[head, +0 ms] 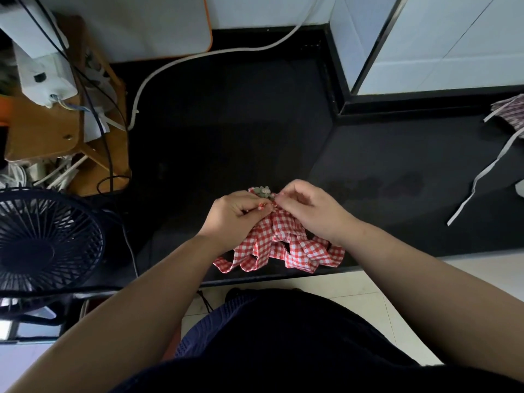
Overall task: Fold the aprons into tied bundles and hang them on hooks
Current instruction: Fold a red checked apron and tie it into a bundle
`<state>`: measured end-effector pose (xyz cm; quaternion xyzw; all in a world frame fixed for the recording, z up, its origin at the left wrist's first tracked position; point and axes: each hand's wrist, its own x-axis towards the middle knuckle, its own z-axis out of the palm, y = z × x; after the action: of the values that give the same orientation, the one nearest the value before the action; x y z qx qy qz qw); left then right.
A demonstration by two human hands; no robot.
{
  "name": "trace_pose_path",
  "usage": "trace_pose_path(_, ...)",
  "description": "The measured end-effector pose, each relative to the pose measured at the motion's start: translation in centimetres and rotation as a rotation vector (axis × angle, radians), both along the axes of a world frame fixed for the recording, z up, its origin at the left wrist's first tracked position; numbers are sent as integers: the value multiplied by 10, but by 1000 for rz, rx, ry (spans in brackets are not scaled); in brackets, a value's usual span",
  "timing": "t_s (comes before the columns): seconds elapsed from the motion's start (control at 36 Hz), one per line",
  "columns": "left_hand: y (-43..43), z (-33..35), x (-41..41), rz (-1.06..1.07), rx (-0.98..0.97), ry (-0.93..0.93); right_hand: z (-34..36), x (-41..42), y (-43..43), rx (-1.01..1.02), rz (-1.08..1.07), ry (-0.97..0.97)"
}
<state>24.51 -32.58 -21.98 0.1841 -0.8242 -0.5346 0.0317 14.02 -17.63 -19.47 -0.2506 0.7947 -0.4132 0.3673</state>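
- Forearms come in from the bottom corners over the person's dark top and meet above the black counter (pixel 226 137), just inside its front edge.
- On the counter at that front edge lies the red checked apron (pixel 286 245), gathered into a bunch. Its looped folds and straps fan out sideways along the edge.
- Left hand (pixel 232 214): fingers curled, thumb and fingertips pinching a narrow bit of checked cloth at the bunch's end farthest from the counter's front edge.
- Right hand (pixel 306 211): fingers curled too, pinching the same gathered end from the other side. The two pinches almost touch.
- A small grey-green ornament (pixel 262 192) sits at that gathered end, just beyond the fingertips, toward the counter's back.
- What the next move turns on: both grips are at one end, and the rest of the cloth trails from them back toward the counter's front edge. The bunch's long axis therefore runs back to front. Neither hand is nearer, which looks like knot work needing both.
- Toward the counter's right end, well apart, is a second apron (pixel 510 112) with a white strap (pixel 487 171) trailing from it.
- Off the counter's left end stands a dark fan (pixel 42 242).
- No hooks are in view.
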Motion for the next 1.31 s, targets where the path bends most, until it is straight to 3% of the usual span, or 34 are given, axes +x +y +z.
trace_pose_path(0.19,-5,5,-1,-47,0,-72,3,4,-4,27,40,102)
trace_pose_path(0.33,-15,21,-10,-206,-195,-198,1,11,-2,-91,37,150)
trace_pose_path(0.47,-25,32,-25,-400,-273,-353,-3,14,-1,-116,149,409)
trace_pose_path(0.58,-30,39,-33,-478,-157,-471,-9,17,0,-34,332,654)
trace_pose_path(0.69,-32,43,-40,-516,-109,-516,-13,22,4,-11,372,751)
trace_pose_path(0.81,-28,46,-40,-513,-100,-495,-16,28,5,-16,340,678)
trace_pose_path(0.92,-25,39,-30,-387,-23,-442,-6,19,0,-50,162,512)
trace_pose_path(1.17,-25,28,-16,-185,203,-357,-1,14,-8,-4,172,523)
trace_pose_path(1.31,-22,27,-15,-173,231,-334,1,12,-11,45,79,383)
